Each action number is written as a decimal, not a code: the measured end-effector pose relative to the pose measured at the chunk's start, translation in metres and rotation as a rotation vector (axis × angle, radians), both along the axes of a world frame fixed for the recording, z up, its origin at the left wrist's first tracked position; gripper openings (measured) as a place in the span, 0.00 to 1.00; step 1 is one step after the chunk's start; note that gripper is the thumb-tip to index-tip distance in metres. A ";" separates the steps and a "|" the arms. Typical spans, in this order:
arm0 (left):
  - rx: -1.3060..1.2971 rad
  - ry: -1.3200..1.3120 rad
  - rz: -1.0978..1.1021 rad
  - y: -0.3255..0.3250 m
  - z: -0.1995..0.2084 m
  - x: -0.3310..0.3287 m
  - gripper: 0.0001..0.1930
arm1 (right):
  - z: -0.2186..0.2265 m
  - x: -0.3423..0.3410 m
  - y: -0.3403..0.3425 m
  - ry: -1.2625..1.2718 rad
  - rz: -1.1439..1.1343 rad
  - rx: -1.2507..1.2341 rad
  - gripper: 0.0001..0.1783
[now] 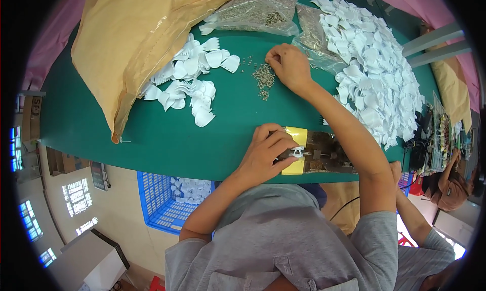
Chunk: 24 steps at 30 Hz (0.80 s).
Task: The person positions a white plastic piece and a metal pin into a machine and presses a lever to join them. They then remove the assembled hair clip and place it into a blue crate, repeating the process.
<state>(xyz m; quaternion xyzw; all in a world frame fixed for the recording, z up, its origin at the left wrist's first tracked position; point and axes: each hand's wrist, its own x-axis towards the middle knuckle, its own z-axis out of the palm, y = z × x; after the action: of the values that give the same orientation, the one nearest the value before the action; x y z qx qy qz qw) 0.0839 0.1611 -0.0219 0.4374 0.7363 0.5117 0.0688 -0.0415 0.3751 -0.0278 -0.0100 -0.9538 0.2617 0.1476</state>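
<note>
My left hand (266, 151) is at the table's near edge, its fingers closed around a small white plastic piece (297, 151). That piece sits at the yellow-covered end of a dark metal fixture (319, 151). My right hand (289, 65) reaches farther out, fingers curled and pinched together beside a heap of small brass-coloured metal pins (264, 78). Whatever lies between those fingertips is too small to make out. My right forearm passes over the fixture's right end and partly hides it.
White toothed plastic pieces form a large heap (372, 63) at right and a smaller one (195, 75) at left, by a brown paper sack (131, 43). Clear bags of pins (258, 12) lie behind. Below the green table (152, 149) stands a blue crate (152, 202). Another person's arm (412, 217) is at right.
</note>
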 end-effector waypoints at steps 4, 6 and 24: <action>0.010 -0.002 0.010 0.002 -0.001 -0.003 0.16 | 0.023 0.019 0.012 -0.036 0.084 -0.243 0.10; -0.005 0.019 0.045 0.000 -0.002 -0.003 0.15 | 0.058 0.062 0.005 -0.085 0.170 -0.359 0.10; -0.018 0.011 0.080 0.003 -0.003 0.000 0.18 | 0.081 0.196 -0.010 -0.261 0.288 -0.284 0.05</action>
<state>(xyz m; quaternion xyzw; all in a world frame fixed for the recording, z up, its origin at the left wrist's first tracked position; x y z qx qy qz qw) 0.0840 0.1643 -0.0248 0.4097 0.7583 0.5047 0.0480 0.1546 0.3651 0.0529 0.0719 -0.9100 0.4078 -0.0187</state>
